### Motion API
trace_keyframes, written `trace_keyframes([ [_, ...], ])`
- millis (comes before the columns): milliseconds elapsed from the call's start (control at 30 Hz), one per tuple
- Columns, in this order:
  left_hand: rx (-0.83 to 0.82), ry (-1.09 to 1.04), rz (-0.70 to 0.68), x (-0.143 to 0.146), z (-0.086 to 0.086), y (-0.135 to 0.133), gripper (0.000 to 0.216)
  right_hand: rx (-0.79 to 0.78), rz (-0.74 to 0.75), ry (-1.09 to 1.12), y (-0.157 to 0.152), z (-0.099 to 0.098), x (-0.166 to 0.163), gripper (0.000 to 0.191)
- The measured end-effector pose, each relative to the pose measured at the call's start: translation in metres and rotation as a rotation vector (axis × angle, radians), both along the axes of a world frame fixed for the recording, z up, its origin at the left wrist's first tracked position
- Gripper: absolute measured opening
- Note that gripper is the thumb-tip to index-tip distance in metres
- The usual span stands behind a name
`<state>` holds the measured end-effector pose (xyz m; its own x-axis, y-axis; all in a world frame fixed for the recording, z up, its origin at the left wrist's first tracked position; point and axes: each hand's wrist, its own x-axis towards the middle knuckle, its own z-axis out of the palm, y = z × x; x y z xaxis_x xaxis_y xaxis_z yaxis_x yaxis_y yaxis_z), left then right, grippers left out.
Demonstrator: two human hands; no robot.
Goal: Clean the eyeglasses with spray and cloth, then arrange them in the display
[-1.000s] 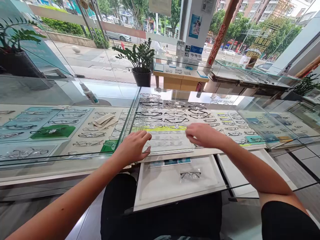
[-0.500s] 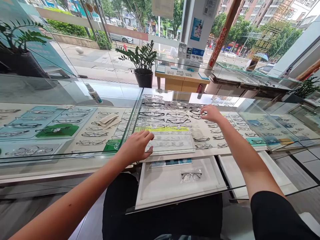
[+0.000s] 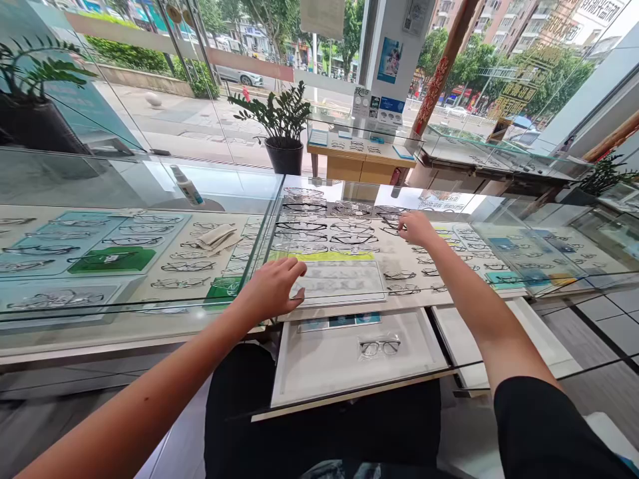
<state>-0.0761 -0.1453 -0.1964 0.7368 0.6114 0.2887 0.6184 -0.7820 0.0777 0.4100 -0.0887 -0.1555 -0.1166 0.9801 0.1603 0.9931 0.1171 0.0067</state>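
My left hand hovers over the near left part of the display counter, thumb apart from the bent fingers and nothing in it. Beside its fingertips is a pale rectangular tray with blurred shapes in it. My right hand reaches farther out, fingertips brought together and pointing down at the right end of a pair of eyeglasses in the rows. Whether the fingers grip a frame, I cannot make out. Several more eyeglasses lie in columns between the hands. A bagged pair of glasses lies in the pulled-out drawer.
At left, a glass case holds several eyeglasses, with a folded beige cloth and a spray bottle there. A second drawer stands open at right. Beyond the counter is a potted plant.
The fingers of my right hand have drawn closer together and lowered toward the eyeglasses. My left hand stays nearly in place. The view has shifted slightly.
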Motion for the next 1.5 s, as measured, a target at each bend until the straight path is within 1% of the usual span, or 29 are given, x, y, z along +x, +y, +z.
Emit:
trace_keyframes([
  [133, 0.002, 0.006, 0.009, 0.001, 0.001, 0.0, 0.016, 0.001, -0.028, 0.021, -0.021, 0.009, -0.005, 0.014],
  [200, 0.005, 0.003, 0.009, 0.001, 0.001, 0.001, 0.017, -0.009, -0.025, 0.039, -0.038, 0.016, -0.009, 0.013],
  [267, 0.011, -0.003, 0.009, 0.002, 0.0, 0.001, 0.017, -0.032, 0.01, 0.093, -0.062, 0.026, -0.014, 0.011],
  [333, 0.021, -0.006, 0.011, 0.002, -0.001, 0.002, 0.017, -0.09, 0.096, 0.216, -0.093, 0.036, -0.022, 0.007],
  [400, 0.033, -0.001, 0.011, 0.001, -0.001, 0.002, 0.016, -0.19, 0.203, 0.341, -0.127, 0.047, -0.034, 0.004],
  [467, 0.046, 0.013, 0.009, 0.001, -0.001, 0.002, 0.015, -0.308, 0.314, 0.406, -0.162, 0.056, -0.05, 0.002],
  [500, 0.054, 0.021, 0.009, 0.001, -0.001, 0.002, 0.015, -0.375, 0.345, 0.414, -0.178, 0.058, -0.059, 0.003],
  [567, 0.07, 0.035, 0.011, 0.001, 0.0, 0.002, 0.016, -0.49, 0.37, 0.417, -0.205, 0.058, -0.075, 0.007],
  [600, 0.075, 0.037, 0.012, 0.001, 0.001, 0.002, 0.016, -0.534, 0.374, 0.412, -0.215, 0.055, -0.082, 0.01],
  [700, 0.071, 0.026, 0.015, 0.001, 0.002, 0.001, 0.016, -0.616, 0.367, 0.393, -0.231, 0.034, -0.093, 0.014],
  [767, 0.064, 0.017, 0.015, 0.002, 0.003, 0.0, 0.017, -0.638, 0.348, 0.361, -0.233, 0.013, -0.093, 0.015],
  [833, 0.061, 0.017, 0.015, 0.002, 0.003, 0.0, 0.018, -0.627, 0.319, 0.302, -0.23, -0.009, -0.089, 0.016],
  [900, 0.055, 0.015, 0.017, 0.002, 0.004, -0.001, 0.02, -0.587, 0.286, 0.238, -0.223, -0.029, -0.082, 0.015],
  [1000, 0.045, 0.025, 0.023, 0.001, 0.004, -0.001, 0.019, -0.504, 0.229, 0.175, -0.208, -0.052, -0.07, 0.011],
  [1200, 0.063, 0.06, 0.018, -0.001, 0.005, -0.002, 0.018, -0.256, 0.108, -0.011, -0.16, -0.085, -0.044, 0.008],
  [1367, 0.048, 0.031, 0.023, -0.002, 0.005, -0.004, 0.015, -0.171, 0.039, -0.043, -0.113, -0.107, -0.023, 0.02],
  [1500, 0.032, 0.033, 0.027, -0.004, 0.005, -0.006, 0.013, -0.121, -0.003, -0.062, -0.08, -0.126, -0.004, 0.023],
])
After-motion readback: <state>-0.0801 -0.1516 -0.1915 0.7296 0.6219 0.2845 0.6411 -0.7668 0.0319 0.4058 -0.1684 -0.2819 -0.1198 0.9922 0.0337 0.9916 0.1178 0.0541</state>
